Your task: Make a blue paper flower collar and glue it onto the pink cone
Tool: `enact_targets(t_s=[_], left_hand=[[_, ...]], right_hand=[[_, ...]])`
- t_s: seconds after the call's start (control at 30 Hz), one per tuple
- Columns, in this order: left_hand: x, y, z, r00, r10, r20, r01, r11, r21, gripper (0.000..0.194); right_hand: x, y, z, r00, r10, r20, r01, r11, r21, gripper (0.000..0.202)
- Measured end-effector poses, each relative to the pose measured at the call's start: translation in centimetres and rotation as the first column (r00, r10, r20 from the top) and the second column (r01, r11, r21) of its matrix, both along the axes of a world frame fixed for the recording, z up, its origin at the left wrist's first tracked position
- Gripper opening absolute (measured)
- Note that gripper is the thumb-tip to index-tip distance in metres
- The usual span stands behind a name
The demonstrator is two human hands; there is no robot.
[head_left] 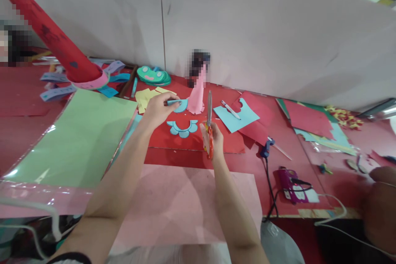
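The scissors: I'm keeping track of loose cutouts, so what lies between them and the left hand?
In the head view, a scalloped blue cutout lies on the red sheet between scissors and left hand, whose blue piece juts into the gap.

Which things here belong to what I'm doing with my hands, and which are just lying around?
Seemingly in use:
scissors, right hand
light-blue paper piece, left hand
scalloped blue cutout on red sheet

Seemingly lying about:
glue gun
purple box with cable
green cutouts
yellow paper pieces
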State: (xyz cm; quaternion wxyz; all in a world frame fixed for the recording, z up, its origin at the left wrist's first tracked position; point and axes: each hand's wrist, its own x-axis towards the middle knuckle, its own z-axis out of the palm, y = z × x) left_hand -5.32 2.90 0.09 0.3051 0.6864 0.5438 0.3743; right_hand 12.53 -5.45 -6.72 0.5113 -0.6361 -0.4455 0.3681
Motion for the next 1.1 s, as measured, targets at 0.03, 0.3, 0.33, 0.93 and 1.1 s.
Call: enact_targets(t_s=[0.03,0.3,0.33,0.93,1.1], left_hand=[[-0.3,0.4,-0.5,1.0,-0.001,-0.016,0.0,1.0,-0.019,0.012],[-1.6,2.4,-4.1,0.965,0.018,-0.261,-0.044,0.995,-0.092,0.013],[-1.7,2.5,-4.4,0.956,0.025,-0.291,-0.057,0.993,-0.1,0.014],[-2.6,3.2,-5.3,0.929,0.054,-0.367,-0.126,0.976,-0.176,0.024],[-2.7,3.1,-5.1,0.985,0.026,-0.17,-0.068,0.968,-0.241,0.021]], right_hand=[[0.3,0.3,-0.2,0.995,-0.072,0.064,0.073,0.997,-0.011,0.045],[2.0,0.8,-0.8,0.878,-0.257,0.404,0.263,0.964,0.043,0.062],[2.2,0.9,-0.8,0.87,-0.278,0.408,0.276,0.959,0.065,0.062],[8.8,1.5,-2.4,0.668,-0.385,0.637,0.515,0.857,-0.023,0.054],[8.9,1.9,-3.8,0.707,-0.389,0.591,0.494,0.869,-0.019,0.051]])
